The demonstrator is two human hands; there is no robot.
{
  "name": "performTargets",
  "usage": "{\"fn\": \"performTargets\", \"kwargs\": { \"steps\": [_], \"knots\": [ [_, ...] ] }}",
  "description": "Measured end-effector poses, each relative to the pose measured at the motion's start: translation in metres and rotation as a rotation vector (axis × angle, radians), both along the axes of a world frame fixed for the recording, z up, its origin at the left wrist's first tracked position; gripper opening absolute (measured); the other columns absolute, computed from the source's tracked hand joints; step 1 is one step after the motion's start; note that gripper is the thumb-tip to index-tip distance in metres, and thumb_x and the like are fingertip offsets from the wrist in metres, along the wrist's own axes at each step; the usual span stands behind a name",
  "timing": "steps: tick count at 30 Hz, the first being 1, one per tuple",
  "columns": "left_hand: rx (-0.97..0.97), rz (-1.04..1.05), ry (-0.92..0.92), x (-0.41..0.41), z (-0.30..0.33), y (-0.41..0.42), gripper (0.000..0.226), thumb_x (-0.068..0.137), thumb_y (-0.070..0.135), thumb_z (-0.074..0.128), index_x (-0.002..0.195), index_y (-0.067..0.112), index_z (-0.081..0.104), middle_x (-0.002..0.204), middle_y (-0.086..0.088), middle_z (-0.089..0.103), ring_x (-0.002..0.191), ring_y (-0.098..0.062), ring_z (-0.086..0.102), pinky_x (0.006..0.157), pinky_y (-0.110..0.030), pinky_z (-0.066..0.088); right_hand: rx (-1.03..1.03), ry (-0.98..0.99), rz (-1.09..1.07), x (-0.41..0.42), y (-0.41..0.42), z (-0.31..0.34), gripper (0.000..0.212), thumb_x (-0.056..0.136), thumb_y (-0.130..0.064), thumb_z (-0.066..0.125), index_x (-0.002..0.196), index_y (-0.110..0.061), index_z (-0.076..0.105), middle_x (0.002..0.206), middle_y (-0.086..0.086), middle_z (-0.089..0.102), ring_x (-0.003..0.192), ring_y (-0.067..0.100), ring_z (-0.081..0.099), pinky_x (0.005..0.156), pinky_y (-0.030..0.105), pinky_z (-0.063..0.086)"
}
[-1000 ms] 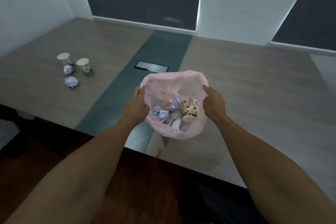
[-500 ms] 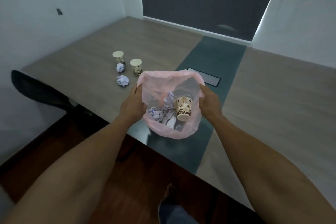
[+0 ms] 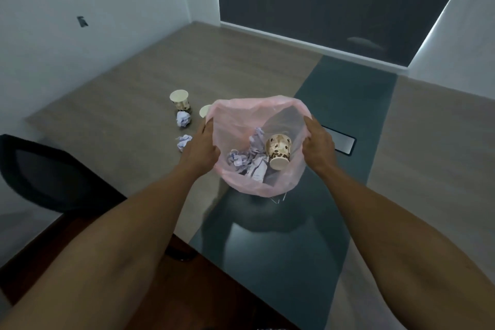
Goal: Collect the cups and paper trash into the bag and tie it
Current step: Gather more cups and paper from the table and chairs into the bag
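Holding the pink bag (image 3: pixel 257 185) open by its rim, left hand (image 3: pixel 201 150) and right hand (image 3: pixel 318 142) each gripping a side, now carried closer to the two cups (image 3: pixel 180 99) and paper balls (image 3: pixel 183 118) near the table's (image 3: pixel 120 104) left edge, ready for collecting them.

bag (image 3: pixel 288 182) is thin see-through pink plastic, kinda glossy. cups (image 3: pixel 278 151) look like printed paper, the wads (image 3: pixel 183 119) are crumpled paper. table (image 3: pixel 128 104) is matt woodgrain with a shiny dark centre strip (image 3: pixel 294 236)
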State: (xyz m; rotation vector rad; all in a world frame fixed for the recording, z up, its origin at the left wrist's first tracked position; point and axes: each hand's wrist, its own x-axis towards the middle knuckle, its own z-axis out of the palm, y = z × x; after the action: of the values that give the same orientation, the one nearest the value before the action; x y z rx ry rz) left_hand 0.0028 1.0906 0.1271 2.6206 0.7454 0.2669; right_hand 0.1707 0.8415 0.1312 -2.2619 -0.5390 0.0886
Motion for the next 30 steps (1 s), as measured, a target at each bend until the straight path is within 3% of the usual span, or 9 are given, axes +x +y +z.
{"fn": "performTargets", "kwargs": {
  "steps": [6,10,13,15,18,21,23,26,30],
  "knots": [
    [-0.033,-0.089,-0.022,0.056,-0.021,0.033,0.088,0.086,0.008,0.063,0.161,0.013,0.018,0.160,-0.013,0.028,0.130,-0.040,0.047,0.099,-0.049,0.047,-0.057,-0.027,-0.041,0.033,0.027,-0.004,0.068,0.091,0.007,0.045,0.150,-0.025,0.045,0.151,0.005,0.050,0.125,0.033,0.054,0.100,0.044,0.046],
    [-0.030,-0.143,0.022,0.085,-0.024,0.056,0.086,0.089,0.012,0.064,0.161,0.014,0.016,0.160,-0.012,0.027,0.128,-0.040,0.049,0.093,-0.049,0.047,-0.071,-0.013,-0.095,0.043,0.038,-0.013,0.070,0.090,0.005,0.044,0.151,-0.029,0.042,0.151,0.003,0.049,0.126,0.032,0.054,0.101,0.044,0.045],
    [-0.085,-0.239,-0.002,0.104,-0.028,0.074,0.087,0.091,0.014,0.065,0.161,0.016,0.014,0.166,-0.009,0.016,0.144,-0.035,0.035,0.108,-0.052,0.043,-0.039,-0.020,-0.163,0.046,0.045,-0.012,0.071,0.090,0.004,0.044,0.152,-0.031,0.041,0.151,0.001,0.049,0.127,0.030,0.053,0.102,0.041,0.044],
    [-0.174,-0.323,-0.024,0.114,-0.031,0.087,0.081,0.090,0.014,0.066,0.158,0.015,0.024,0.165,-0.010,0.017,0.147,-0.031,0.030,0.115,-0.046,0.036,-0.032,-0.038,-0.200,0.044,0.053,-0.013,0.069,0.090,0.004,0.046,0.151,-0.028,0.041,0.152,0.000,0.048,0.128,0.028,0.052,0.104,0.041,0.043],
    [-0.243,-0.364,-0.140,0.124,-0.038,0.106,0.042,0.083,0.015,0.060,0.124,0.012,0.052,0.142,-0.011,0.043,0.117,-0.032,0.052,0.098,-0.042,0.046,-0.063,-0.069,-0.277,0.043,0.070,-0.016,0.067,0.090,0.001,0.049,0.150,-0.025,0.040,0.156,0.001,0.043,0.131,0.031,0.050,0.106,0.044,0.042],
    [-0.290,-0.218,-0.156,0.128,-0.056,0.134,0.024,0.082,0.017,0.052,0.105,0.014,0.047,0.103,-0.008,0.057,0.087,-0.030,0.054,0.074,-0.039,0.043,-0.074,-0.089,-0.323,0.040,0.087,-0.020,0.069,0.087,0.001,0.054,0.151,-0.021,0.039,0.160,0.001,0.037,0.134,0.032,0.048,0.107,0.045,0.042],
    [-0.179,-0.151,-0.121,0.130,-0.074,0.158,0.029,0.081,0.016,0.055,0.110,0.011,0.051,0.111,-0.012,0.055,0.098,-0.036,0.054,0.078,-0.039,0.041,-0.057,-0.115,-0.328,0.037,0.100,-0.023,0.069,0.085,-0.002,0.056,0.149,-0.022,0.039,0.158,0.000,0.040,0.131,0.031,0.049,0.105,0.047,0.045],
    [-0.054,-0.140,-0.034,0.138,-0.101,0.193,0.059,0.075,0.029,0.062,0.129,0.007,0.052,0.140,-0.023,0.044,0.123,-0.046,0.046,0.100,-0.049,0.040,-0.068,-0.159,-0.342,0.035,0.120,-0.027,0.067,0.085,-0.005,0.059,0.147,-0.021,0.040,0.155,0.002,0.044,0.130,0.030,0.050,0.103,0.043,0.045],
    [-0.100,-0.198,0.098,0.156,-0.119,0.218,0.092,0.078,0.038,0.077,0.154,0.015,0.031,0.160,-0.023,0.027,0.141,-0.046,0.035,0.113,-0.050,0.031,-0.078,-0.183,-0.384,0.036,0.137,-0.027,0.063,0.085,-0.004,0.059,0.145,-0.014,0.043,0.152,0.006,0.046,0.127,0.032,0.052,0.101,0.042,0.044]
  ]
}}
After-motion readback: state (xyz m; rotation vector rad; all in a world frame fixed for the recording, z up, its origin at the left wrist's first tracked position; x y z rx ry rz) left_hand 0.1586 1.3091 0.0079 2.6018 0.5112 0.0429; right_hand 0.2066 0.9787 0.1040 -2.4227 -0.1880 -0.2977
